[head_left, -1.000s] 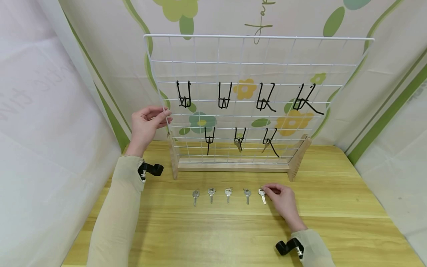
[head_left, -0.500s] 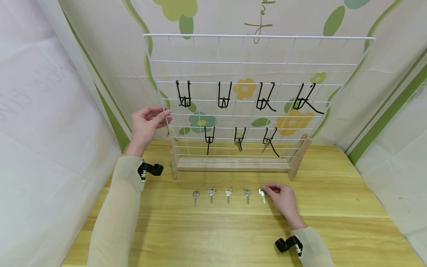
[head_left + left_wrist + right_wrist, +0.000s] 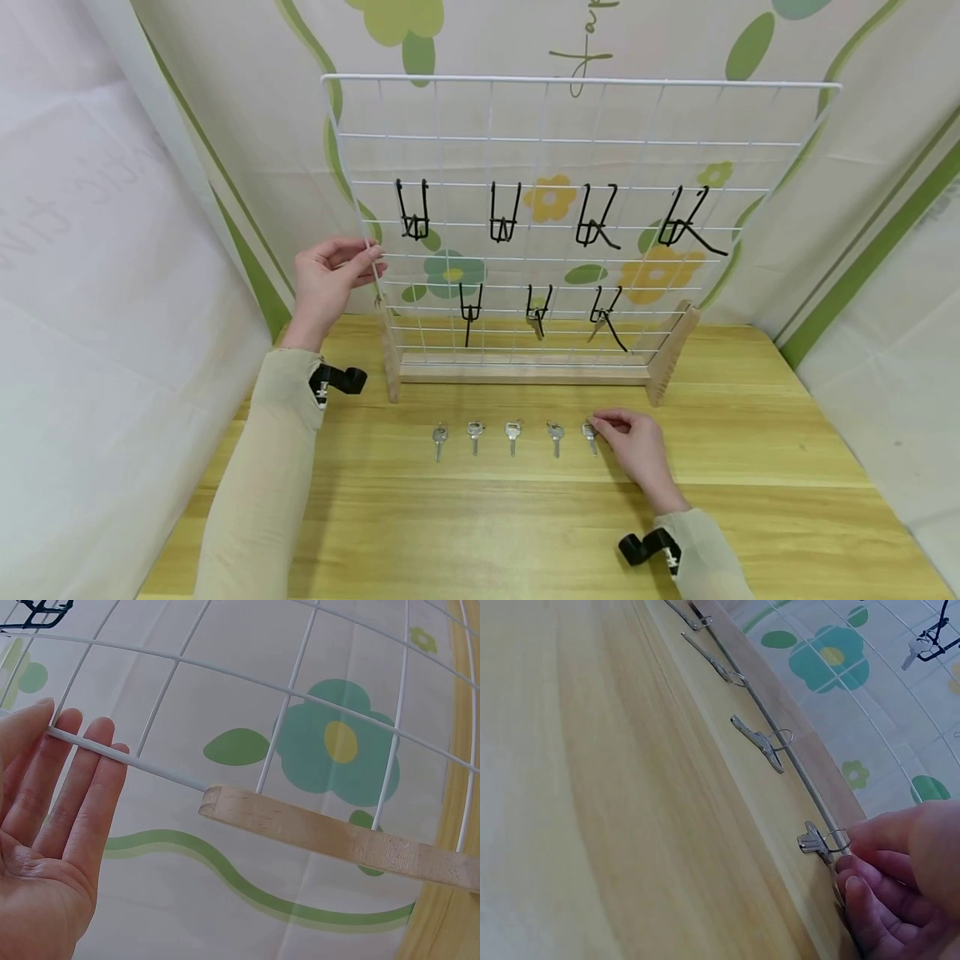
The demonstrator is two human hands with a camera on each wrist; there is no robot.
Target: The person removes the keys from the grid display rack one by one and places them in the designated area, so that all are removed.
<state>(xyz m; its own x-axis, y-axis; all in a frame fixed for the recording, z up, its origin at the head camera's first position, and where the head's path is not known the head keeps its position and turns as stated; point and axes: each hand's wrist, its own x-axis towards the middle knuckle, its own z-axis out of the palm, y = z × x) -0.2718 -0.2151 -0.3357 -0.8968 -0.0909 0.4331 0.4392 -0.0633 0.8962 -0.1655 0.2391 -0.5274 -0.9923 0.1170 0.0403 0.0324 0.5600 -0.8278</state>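
Note:
My left hand [image 3: 326, 279] holds the left side wire of the white wire grid rack [image 3: 542, 143], thumb on one side and fingers behind; the left wrist view shows the fingers [image 3: 94, 787] fairly straight. In front of the rack, several silver keys with small rings lie in a row on the table. My right hand [image 3: 633, 450] pinches the ring of the rightmost key [image 3: 590, 435], whose blade points toward me. In the right wrist view, the pinched key [image 3: 815, 841] stands tilted, its ring at the fingertips. The neighbouring key [image 3: 556, 438] lies just to the left.
Black hooks hang on the grid in two rows, such as the upper right hook [image 3: 678, 225]. Keys hang from two lower hooks, including the lower middle hook [image 3: 537, 310]. Wooden feet [image 3: 671, 354] support the rack on the wooden table [image 3: 465, 533]. Printed cloth [image 3: 247, 108] surrounds it.
The key in my right hand has turned slightly and its face looks darker. The right hand has shifted only a little; the left hand has stayed on the grid.

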